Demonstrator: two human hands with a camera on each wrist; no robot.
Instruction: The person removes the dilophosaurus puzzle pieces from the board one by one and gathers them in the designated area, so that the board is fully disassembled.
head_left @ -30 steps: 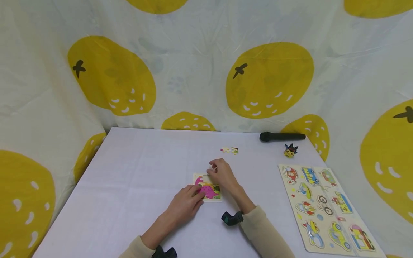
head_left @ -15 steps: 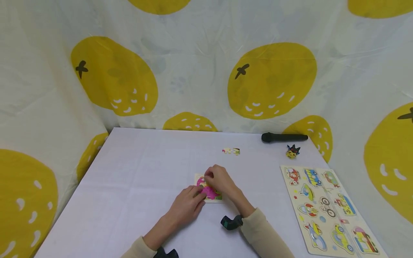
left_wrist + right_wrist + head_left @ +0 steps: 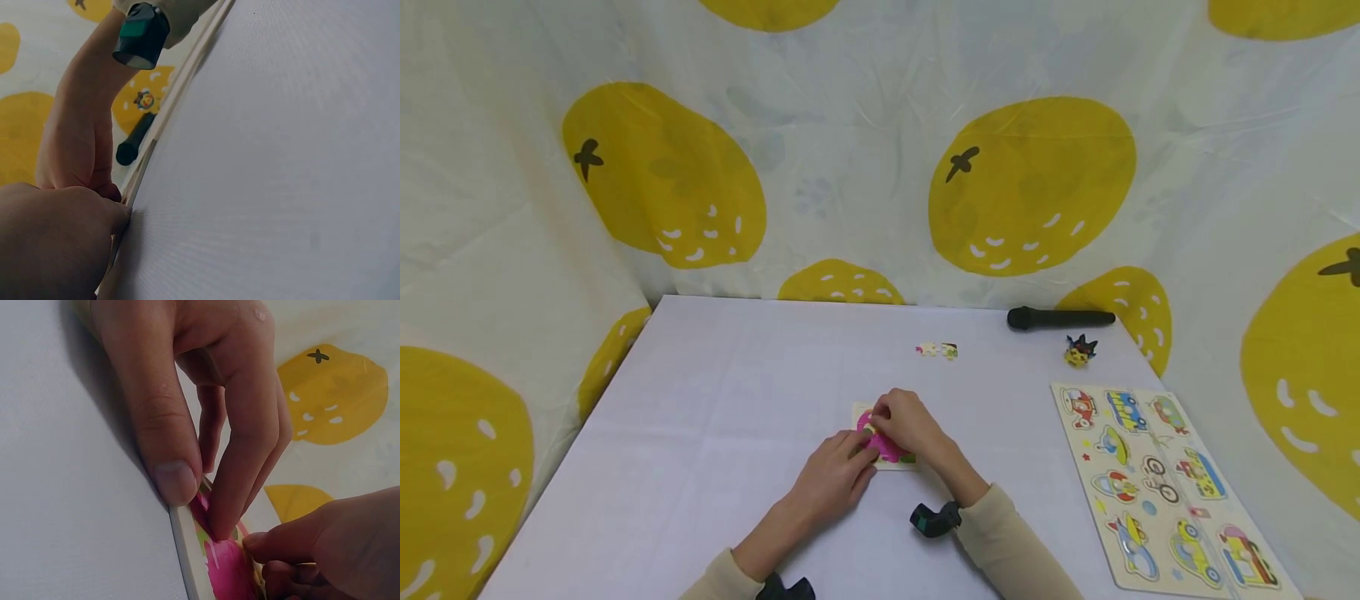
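One pink dinosaur puzzle sits on desk; left grip pinches its edge, thumb against fingers; right grip works far side, pinch or not, cannot tell.

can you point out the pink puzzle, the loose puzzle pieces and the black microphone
Pink puzzle (image 3: 887,449): head view, on its pink printed area
Loose puzzle pieces (image 3: 949,351): head view, on the right-hand end
Black microphone (image 3: 1063,319): head view, on the middle of its handle
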